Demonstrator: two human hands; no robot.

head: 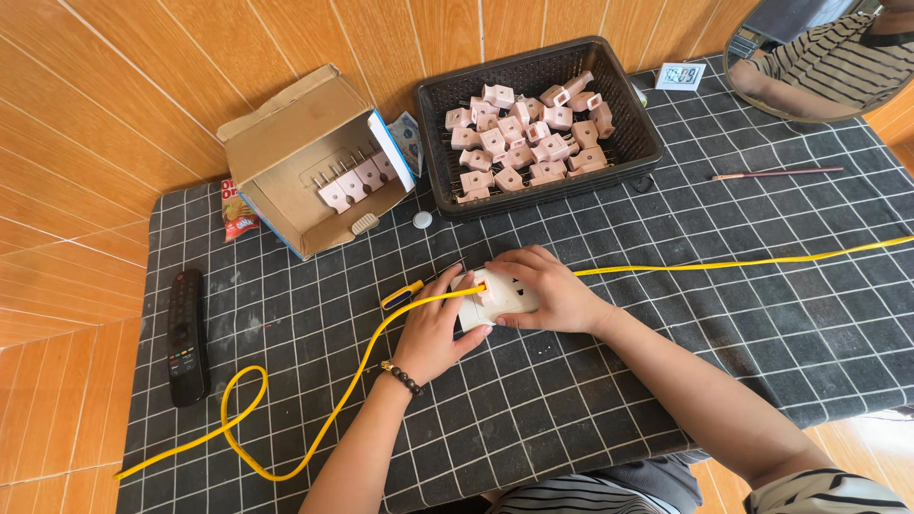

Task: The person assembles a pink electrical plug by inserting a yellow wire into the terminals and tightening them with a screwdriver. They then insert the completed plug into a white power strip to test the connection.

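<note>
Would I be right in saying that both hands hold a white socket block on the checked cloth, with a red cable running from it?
Not quite: the cable is yellow, not red. The head view shows the left hand and the right hand holding the white socket block on the checked cloth.

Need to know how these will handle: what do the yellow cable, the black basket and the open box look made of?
Yellow cable: looks like flexible plastic or rubber sheath, smooth; it loops loosely. Black basket: likely rigid plastic, slotted moulded walls. Open box: brown cardboard, matte, creased flaps.
</note>
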